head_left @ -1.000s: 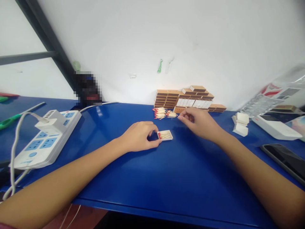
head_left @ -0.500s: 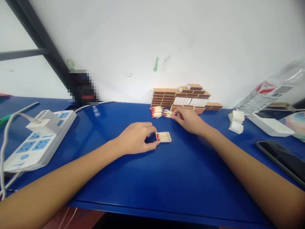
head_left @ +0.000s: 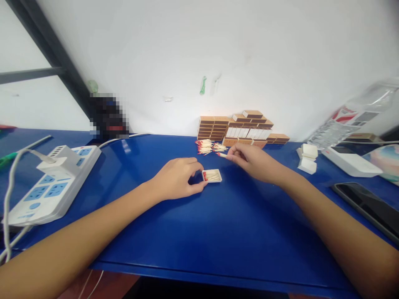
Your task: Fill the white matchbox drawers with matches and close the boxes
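My left hand grips the left end of a small white matchbox tray between thumb and fingers on the blue table. Red-headed matches lie inside the tray, heads to the left. My right hand is closed in a pinch on matches, their red heads pointing left; how many I cannot tell. Just beyond it, a loose pile of matches spreads over the table. Behind the pile, stacked brown matchboxes stand against the wall.
On the left lies a white power strip with a plugged-in adapter and cables. To the right are small white blocks, a white device, a black phone and a tilted plastic bottle. The table's front edge runs below.
My right hand has drawn back slightly from the pile, towards me, with matches now showing in its pinch. The left hand stays on the tray.
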Demonstrator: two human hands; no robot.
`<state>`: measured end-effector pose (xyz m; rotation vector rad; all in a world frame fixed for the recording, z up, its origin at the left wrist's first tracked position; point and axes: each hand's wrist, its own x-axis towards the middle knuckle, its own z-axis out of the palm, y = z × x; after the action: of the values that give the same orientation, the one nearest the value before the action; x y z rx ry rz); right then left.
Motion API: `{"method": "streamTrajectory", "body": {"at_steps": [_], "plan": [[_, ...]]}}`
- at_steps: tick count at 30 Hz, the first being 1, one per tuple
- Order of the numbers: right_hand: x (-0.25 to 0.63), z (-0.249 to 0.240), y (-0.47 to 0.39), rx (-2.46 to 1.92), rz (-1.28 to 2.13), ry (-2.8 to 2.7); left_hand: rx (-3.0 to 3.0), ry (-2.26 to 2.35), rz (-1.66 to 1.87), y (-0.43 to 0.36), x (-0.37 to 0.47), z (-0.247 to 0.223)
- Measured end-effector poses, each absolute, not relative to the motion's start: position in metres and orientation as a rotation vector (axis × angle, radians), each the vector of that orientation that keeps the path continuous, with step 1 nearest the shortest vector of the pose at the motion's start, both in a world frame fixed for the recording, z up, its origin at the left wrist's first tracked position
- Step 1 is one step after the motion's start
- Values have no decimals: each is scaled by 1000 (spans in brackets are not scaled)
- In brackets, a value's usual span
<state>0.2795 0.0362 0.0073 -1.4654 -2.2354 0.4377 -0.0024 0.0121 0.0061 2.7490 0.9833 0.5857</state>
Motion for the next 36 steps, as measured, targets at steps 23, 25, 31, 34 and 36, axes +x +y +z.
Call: {"method": "streamTrajectory", "body": {"at_steps": [23, 25, 31, 34, 36], "plan": [[252, 17, 5, -1275, 213, -2278, 2720, 988, 609, 12, -2, 8], [260, 17, 13, -1363, 147, -2206, 2709, 976, 587, 10, -1, 8], [286, 15, 29, -1518, 50, -2153, 2701, 1025, 632, 7, -1, 13], [299, 15, 35, -1571, 28, -2119, 2679, 1021, 589, 6, 0, 12], [307, 13, 39, -1607, 24, -2092, 2678, 1031, 638, 6, 0, 10]]}}
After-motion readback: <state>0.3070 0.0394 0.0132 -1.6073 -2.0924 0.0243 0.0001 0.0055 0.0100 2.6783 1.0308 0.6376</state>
